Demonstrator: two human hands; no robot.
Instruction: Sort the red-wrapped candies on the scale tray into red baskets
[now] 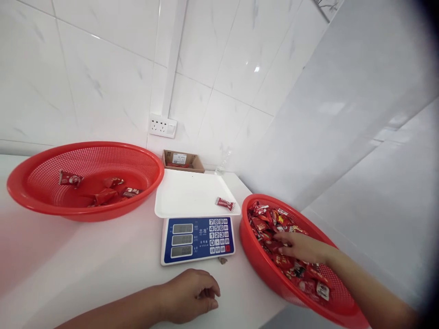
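Note:
My right hand (pixel 298 246) reaches into the right red plastic basket (pixel 255 260), its fingers apart and touching the heap of red-wrapped candies (pixel 260 224). No candy shows gripped in it. Loosely curled, my left hand (pixel 192 294) rests on the white table in front of the digital scale (pixel 199 240), with a gap between thumb and fingers and nothing visible inside. One small red-wrapped candy (pixel 225 204) lies on the scale's white tray (pixel 188 194), near its right front corner. In the left red basket (pixel 85 210) lie several wrapped candies (pixel 106 195).
Behind the scale stands an open cardboard box (pixel 197 164) with red packets inside. A clear plastic bottle or container (pixel 222 167) is next to it by the wall. A small brownish scrap (pixel 222 260) lies at the scale's front right. A socket (pixel 163 126) is on the tiled wall.

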